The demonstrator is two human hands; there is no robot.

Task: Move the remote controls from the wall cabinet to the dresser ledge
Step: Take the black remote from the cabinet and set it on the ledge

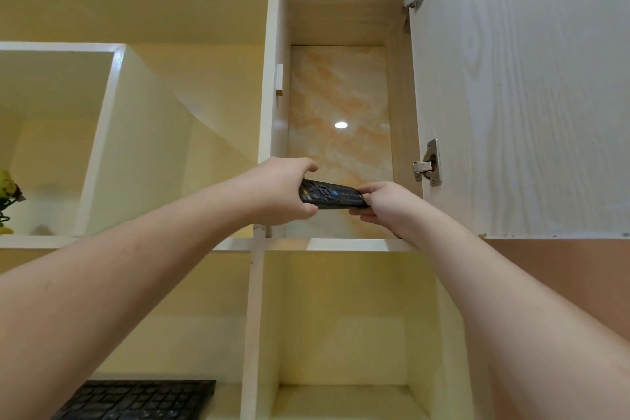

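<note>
Reaching up with both arms, a person holds one black remote control (pixel 330 195) level at the mouth of the open wall cabinet (pixel 339 106). At far left, a small ornament (pixel 8 196) stands in an open cubby, and a black keyboard (pixel 136 399) lies on a lower shelf. Left hand (pixel 283 191): fingers curled round the remote's left end, thumb over the top edge. Right hand (pixel 385 204): fingers pinching its right end. The remote sits just above the cabinet floor; whether it touches cannot be told. At right, the cabinet door (pixel 518 89) stands swung open on two hinges. No other remote shows inside. Judged progress: early, with the item lifted out but not yet carried; the dresser ledge is out of view.
</note>
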